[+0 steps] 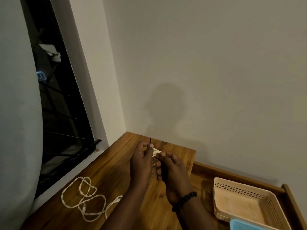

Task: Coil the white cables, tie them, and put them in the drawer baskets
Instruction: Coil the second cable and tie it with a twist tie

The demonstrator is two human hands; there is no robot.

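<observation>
Both my hands meet over the wooden top near the wall. My left hand (142, 161) pinches one end of a thin black tie (150, 140) that sticks up above my fingers. My right hand (171, 170), with a bead bracelet on its wrist, pinches the tie's other end. Between the hands a coiled white cable (156, 152) shows only in part, mostly hidden by my fingers. A second white cable (86, 198) lies loose and uncoiled on the wood at the lower left. A beige perforated basket (221, 201) sits in the open drawer at the right and holds nothing I can see.
The wooden top (116, 171) runs into a wall corner. The open drawer (289, 196) lies lower at the right, and a blue basket (244, 225) overlaps the beige basket's near edge. A dark window (63, 113) with bars stands at the left.
</observation>
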